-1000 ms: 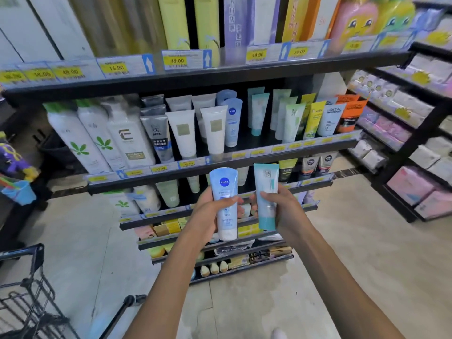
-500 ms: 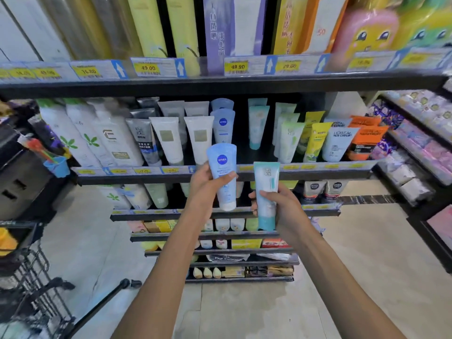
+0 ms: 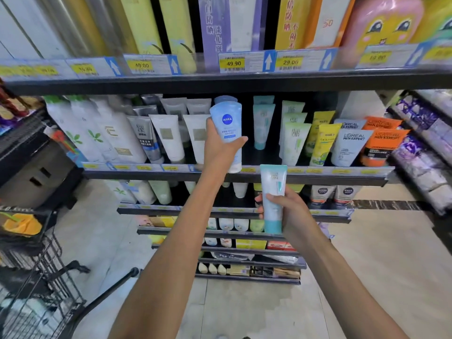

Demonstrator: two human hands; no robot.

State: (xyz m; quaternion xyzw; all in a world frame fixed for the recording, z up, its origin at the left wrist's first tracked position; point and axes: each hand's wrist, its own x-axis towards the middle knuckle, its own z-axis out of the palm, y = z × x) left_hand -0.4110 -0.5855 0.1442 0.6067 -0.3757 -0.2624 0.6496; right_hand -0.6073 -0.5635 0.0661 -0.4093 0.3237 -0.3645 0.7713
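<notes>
My left hand (image 3: 219, 152) is wrapped round a pale blue tube (image 3: 226, 123), thumb across its front. The round dark badge on it reads NIVEA; the lines of print under the badge are too small for me to read. The tube stands cap down, far in against the second shelf (image 3: 318, 179), with its white cap level with the shelf's front lip. The rounded top of a matching tube (image 3: 225, 99) shows just behind it; the rest of that one is hidden.

My right hand (image 3: 293, 214) grips a teal tube (image 3: 272, 182) lower, nearer and to the right. My fingers curl over its front and its darker cap points down. Its writing is blurred past reading.

On the second shelf to the right, a grey tube (image 3: 351, 148) and an orange tube (image 3: 381, 148) both say L'ORÉAL MEN EXPERT. On the top shelf's rail I can read yellow price tags: 49.00 (image 3: 141, 66), 49.90 (image 3: 232, 63) and 29.00 (image 3: 290, 62). The tags at the far left are smeared.

A second ago I held both tubes side by side at one height, in front of the lower shelves. Since then my left hand has carried the blue tube up and away to the second shelf, while my right hand has stayed low with the teal one. The wire cart (image 3: 36, 289) at near left is cut off by the frame edge.
</notes>
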